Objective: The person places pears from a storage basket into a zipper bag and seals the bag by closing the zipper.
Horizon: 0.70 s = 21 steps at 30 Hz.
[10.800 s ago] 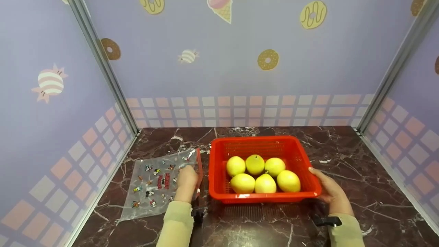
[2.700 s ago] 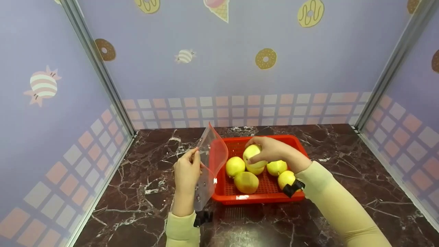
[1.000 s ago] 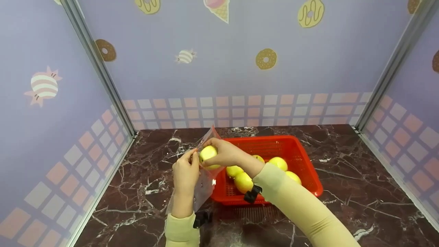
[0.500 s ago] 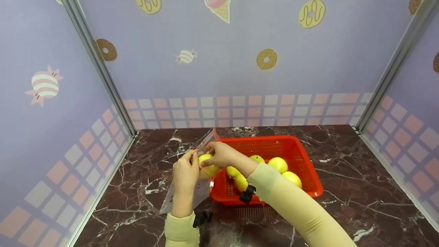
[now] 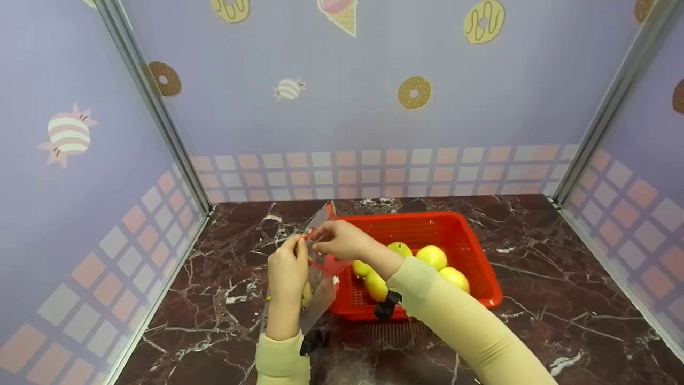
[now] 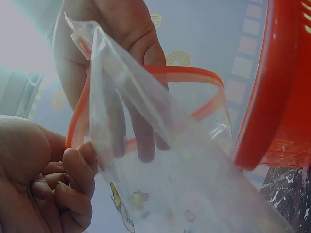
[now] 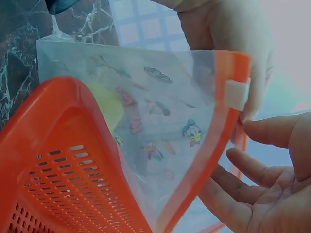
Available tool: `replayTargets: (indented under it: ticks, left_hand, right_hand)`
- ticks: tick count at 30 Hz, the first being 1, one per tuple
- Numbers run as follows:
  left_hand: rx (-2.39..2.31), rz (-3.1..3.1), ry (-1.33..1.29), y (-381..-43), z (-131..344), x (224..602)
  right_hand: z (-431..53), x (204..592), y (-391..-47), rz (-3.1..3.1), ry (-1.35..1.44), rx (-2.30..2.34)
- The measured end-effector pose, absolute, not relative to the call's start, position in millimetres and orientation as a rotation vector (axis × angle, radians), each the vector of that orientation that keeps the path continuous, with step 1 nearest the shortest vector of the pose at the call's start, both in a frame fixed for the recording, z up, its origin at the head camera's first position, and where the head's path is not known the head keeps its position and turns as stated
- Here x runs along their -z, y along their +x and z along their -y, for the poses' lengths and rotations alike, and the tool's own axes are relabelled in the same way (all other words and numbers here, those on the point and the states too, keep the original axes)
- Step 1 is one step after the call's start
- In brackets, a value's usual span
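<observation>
My left hand (image 5: 288,270) pinches the red zip edge of a clear zip bag (image 7: 160,68), also visible in the left wrist view as a clear sheet with cartoon prints. The bag's mouth gapes toward the basket, and a white slider (image 7: 236,94) sits on its zip. Low inside the bag is a yellow fruit (image 7: 104,104), partly covered by the basket in the right wrist view. At the bag's mouth, my right hand (image 5: 347,240) has its fingers loosely spread, reaching partly into the opening with nothing held.
A red plastic basket (image 5: 475,246) stands right of the bag, holding several round yellow fruits (image 5: 432,257); my right forearm crosses over it. Beneath lies a dark marbled tabletop (image 5: 224,256), enclosed by patterned panels at the back and both sides.
The bag, earlier flat on the table, was lifted by my left hand. My right hand took a yellow fruit from the basket, carried it left and let it go inside the bag.
</observation>
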<state>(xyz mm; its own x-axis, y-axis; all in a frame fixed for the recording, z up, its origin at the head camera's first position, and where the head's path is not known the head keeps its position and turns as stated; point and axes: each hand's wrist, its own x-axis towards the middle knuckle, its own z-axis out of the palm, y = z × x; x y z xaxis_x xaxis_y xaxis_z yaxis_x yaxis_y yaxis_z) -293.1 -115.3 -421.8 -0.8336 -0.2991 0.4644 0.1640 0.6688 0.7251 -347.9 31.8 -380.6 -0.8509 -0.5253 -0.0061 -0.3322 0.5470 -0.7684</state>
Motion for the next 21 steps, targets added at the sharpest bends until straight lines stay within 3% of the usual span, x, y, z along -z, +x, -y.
replayTargets:
  ticks: [21]
  left_hand:
    - [1.075, 2.351, 0.149, -291, 116, 420]
  right_hand:
    - [-63, 375, -340, -2.493, -0.708, 1.28]
